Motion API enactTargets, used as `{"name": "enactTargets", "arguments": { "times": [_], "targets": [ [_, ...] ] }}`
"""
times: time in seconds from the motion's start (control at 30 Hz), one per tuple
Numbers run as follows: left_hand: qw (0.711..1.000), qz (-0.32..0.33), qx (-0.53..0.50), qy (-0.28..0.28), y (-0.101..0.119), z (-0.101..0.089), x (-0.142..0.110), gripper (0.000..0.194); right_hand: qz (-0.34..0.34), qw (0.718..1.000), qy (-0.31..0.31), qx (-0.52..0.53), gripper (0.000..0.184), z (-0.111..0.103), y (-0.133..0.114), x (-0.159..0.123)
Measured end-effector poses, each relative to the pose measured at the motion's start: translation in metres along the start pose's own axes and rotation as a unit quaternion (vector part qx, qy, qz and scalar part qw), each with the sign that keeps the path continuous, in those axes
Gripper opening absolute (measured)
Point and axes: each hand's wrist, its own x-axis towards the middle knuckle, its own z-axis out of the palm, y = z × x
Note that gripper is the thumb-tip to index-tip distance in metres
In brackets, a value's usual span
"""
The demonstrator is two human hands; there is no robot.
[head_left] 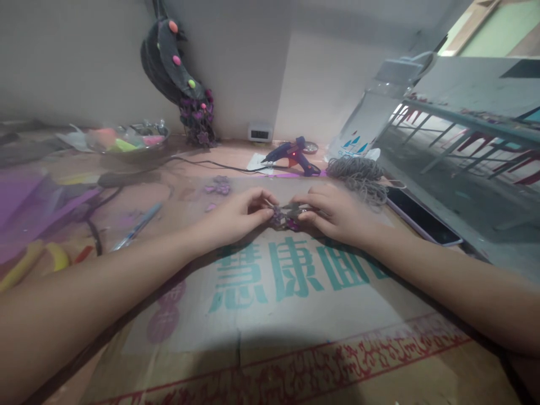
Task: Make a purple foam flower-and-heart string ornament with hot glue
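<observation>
Both hands meet over the printed cardboard sheet (291,315) in the middle. My left hand (248,211) is closed in a pinch on the left side of a small purple and grey decoration (283,218), which looks like a cluster of little flower pieces. From the other side, the thumb and fingers of my right hand (331,211) grip the same decoration. A small shiny spot shows by the right fingertips; what it is I cannot make out. Loose purple flower cut-outs (219,185) lie just beyond my left hand.
Behind the hands are a blue glue gun (291,153) with a lit red light, a grey yarn bundle (358,173) and a clear bottle (363,118). A phone (422,216) lies at right. On the left are a pen (139,225) and a bowl (126,143); a dark crescent decoration (169,62) hangs on the wall.
</observation>
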Motion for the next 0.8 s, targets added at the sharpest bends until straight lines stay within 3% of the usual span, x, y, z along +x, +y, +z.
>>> {"name": "enactTargets", "arguments": {
  "times": [0.17,0.4,0.5,0.8],
  "targets": [
    [0.999,-0.001,-0.034,0.013,0.001,0.002,0.000,0.013,0.016,0.999,0.023,-0.025,0.032,-0.001,-0.001,0.000],
    [0.999,-0.034,0.023,-0.012,0.016,-0.001,-0.004,0.023,-0.037,0.991,0.096,-0.090,0.032,0.004,-0.007,-0.002],
    [0.998,-0.047,0.033,-0.016,0.022,-0.002,-0.007,0.028,-0.039,0.989,0.097,-0.107,0.033,0.004,-0.011,-0.001],
    [0.996,0.012,0.091,0.010,0.017,0.001,-0.008,0.026,-0.044,0.989,0.073,-0.123,0.033,0.003,-0.015,0.002]
  ]
}}
